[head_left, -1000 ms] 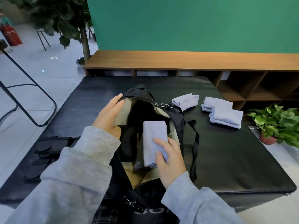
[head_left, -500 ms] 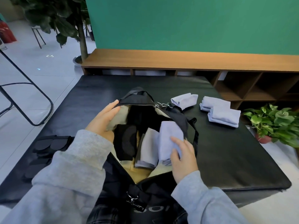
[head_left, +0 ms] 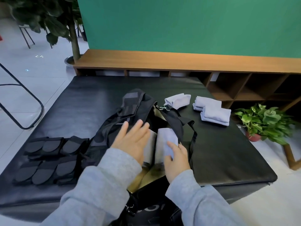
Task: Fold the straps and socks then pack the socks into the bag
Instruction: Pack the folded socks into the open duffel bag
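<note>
1. Desk [head_left: 219, 154]: black padded top, carrying every task item.
2. Bag [head_left: 143, 111]: black, near centre of desk, mouth open toward viewer, tan lining visible inside, strap [head_left: 193, 137] draped over right edge.
3. Folded straps [head_left: 47, 159]: black, stacked in two rows at left of desk, just beside bag.
4. Left hand [head_left: 132, 142]: fingers straight and spread, hovering over bag mouth, above left folded sock [head_left: 149, 150]; contact with sock not discernible.
5. Right hand [head_left: 176, 159]: thumb and fingers pinching near end of right folded sock [head_left: 167, 141], light blue, standing inside bag mouth, touching left folded sock.
6. Stacked socks [head_left: 213, 113]: two folded light blue pairs overlapping on desk, right of bag, well apart from hands.
7. Single folded sock [head_left: 178, 100]: on desk just beyond bag's far clip.
</note>
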`<state>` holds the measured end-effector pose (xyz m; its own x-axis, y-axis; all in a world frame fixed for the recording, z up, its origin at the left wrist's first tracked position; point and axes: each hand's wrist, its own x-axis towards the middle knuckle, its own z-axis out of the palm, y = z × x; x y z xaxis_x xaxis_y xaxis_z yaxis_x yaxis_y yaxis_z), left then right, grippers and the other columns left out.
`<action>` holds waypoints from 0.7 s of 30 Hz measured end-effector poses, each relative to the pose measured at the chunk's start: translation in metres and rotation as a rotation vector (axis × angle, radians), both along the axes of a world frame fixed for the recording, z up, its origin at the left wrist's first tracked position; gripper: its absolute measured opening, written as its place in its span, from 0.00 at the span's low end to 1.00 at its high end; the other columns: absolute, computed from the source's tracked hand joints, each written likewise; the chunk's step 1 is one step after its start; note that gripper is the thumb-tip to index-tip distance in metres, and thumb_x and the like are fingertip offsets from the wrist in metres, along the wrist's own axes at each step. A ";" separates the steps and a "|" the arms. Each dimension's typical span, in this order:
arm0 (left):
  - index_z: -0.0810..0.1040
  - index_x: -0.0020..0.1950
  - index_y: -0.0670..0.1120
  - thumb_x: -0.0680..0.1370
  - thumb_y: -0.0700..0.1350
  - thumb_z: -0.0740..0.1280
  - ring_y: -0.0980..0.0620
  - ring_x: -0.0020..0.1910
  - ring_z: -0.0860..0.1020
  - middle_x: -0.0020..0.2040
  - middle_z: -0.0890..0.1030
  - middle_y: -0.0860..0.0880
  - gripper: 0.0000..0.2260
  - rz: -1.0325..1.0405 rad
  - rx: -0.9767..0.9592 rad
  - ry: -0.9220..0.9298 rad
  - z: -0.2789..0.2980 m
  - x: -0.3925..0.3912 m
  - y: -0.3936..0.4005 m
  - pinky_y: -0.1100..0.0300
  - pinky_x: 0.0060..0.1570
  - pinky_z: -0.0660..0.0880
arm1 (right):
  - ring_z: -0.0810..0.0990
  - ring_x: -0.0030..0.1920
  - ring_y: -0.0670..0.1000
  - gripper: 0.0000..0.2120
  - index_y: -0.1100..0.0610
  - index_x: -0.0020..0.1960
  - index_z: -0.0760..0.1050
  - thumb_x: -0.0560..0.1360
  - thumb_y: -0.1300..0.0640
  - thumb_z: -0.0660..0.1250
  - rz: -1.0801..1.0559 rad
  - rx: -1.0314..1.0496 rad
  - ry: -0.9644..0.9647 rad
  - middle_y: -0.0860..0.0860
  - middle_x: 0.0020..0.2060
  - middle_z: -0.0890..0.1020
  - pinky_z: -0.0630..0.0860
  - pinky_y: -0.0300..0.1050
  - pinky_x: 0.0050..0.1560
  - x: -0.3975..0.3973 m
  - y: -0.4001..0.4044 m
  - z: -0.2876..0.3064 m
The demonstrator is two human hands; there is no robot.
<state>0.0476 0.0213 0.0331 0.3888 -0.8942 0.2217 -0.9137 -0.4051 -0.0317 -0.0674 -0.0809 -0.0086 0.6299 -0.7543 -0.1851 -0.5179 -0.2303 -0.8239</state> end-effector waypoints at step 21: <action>0.43 0.76 0.57 0.77 0.53 0.59 0.48 0.74 0.52 0.77 0.47 0.52 0.33 0.001 0.315 0.468 -0.051 -0.023 -0.035 0.54 0.71 0.54 | 0.73 0.46 0.49 0.16 0.52 0.52 0.64 0.73 0.52 0.70 -0.180 0.084 -0.008 0.47 0.46 0.71 0.68 0.40 0.47 -0.018 -0.021 -0.023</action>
<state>0.0242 -0.0138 -0.0181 0.3822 -0.8889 -0.2525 -0.8591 -0.4425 0.2572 -0.0856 -0.1018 -0.0316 0.4882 -0.8368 -0.2479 -0.5377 -0.0646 -0.8407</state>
